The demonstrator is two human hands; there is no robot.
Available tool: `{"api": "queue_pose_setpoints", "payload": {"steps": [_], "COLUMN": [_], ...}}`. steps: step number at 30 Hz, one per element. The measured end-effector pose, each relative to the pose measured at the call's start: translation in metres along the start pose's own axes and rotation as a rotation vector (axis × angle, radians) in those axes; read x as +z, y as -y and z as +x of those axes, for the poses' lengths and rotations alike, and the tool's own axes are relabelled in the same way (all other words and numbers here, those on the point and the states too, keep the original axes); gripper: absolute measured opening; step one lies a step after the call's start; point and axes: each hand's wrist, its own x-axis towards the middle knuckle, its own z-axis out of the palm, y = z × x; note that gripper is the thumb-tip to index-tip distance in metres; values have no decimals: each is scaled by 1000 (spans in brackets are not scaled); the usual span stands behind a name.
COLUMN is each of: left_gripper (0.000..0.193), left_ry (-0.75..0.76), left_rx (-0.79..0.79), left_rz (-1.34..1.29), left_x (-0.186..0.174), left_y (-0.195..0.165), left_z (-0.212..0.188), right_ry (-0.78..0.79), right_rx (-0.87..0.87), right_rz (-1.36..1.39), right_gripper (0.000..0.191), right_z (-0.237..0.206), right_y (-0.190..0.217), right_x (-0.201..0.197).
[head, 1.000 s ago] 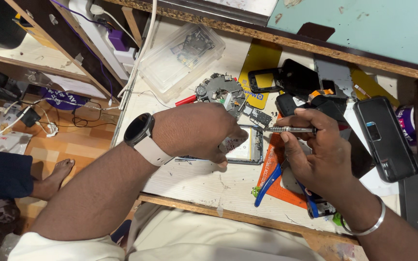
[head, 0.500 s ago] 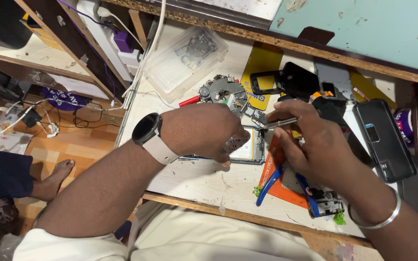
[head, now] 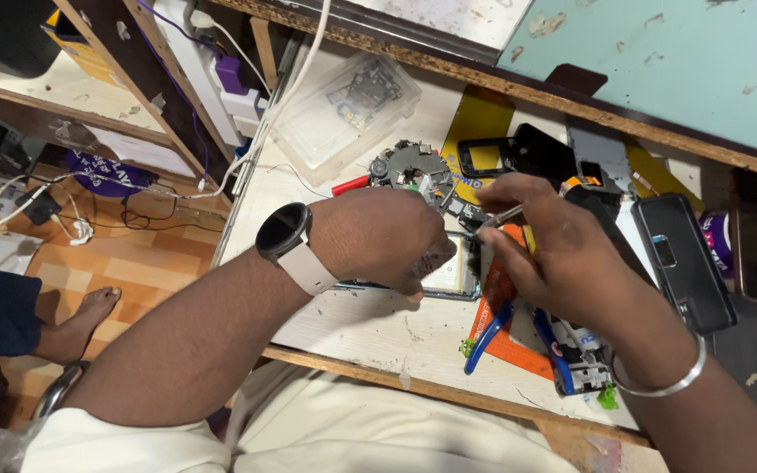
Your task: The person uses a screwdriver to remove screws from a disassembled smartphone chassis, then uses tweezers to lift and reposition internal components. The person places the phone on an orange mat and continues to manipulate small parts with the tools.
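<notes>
On the white surface (head: 370, 328), the right hand (head: 562, 254) has moved left since a second ago, so the thin metal tool (head: 499, 217) it pinches now points at the far right corner of the opened phone (head: 449, 276), where the work seems to go on. The left hand (head: 387, 241) presses flat on this phone, at the middle of the surface. I count two hands, one opened phone, one dark phone (head: 681, 258) at right, one clear box (head: 343, 109) far, one tool.
</notes>
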Motion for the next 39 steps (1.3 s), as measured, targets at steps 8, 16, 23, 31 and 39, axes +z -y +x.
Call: {"api": "queue_pose_setpoints", "payload": {"steps": [8, 16, 23, 31, 39], "left_gripper": [38, 43, 40, 44, 51], "left_ry": [23, 3, 38, 13, 25], "left_rx": [-25, -39, -35, -31, -67], "left_rz": [28, 4, 37, 30, 12], "left_x": [0, 0, 2, 3, 2], "left_y": [-1, -1, -2, 0, -1], "left_z": [-2, -2, 1, -1, 1], "right_ry": [111, 92, 134, 46, 260], "right_rx": [153, 200, 292, 289, 527], "right_rz": [42, -7, -117, -62, -259], "right_gripper": [45, 42, 33, 33, 34], "right_z": [4, 2, 1, 7, 7], "right_y": [1, -1, 6, 12, 13], "right_x": [9, 10, 10, 10, 10]}}
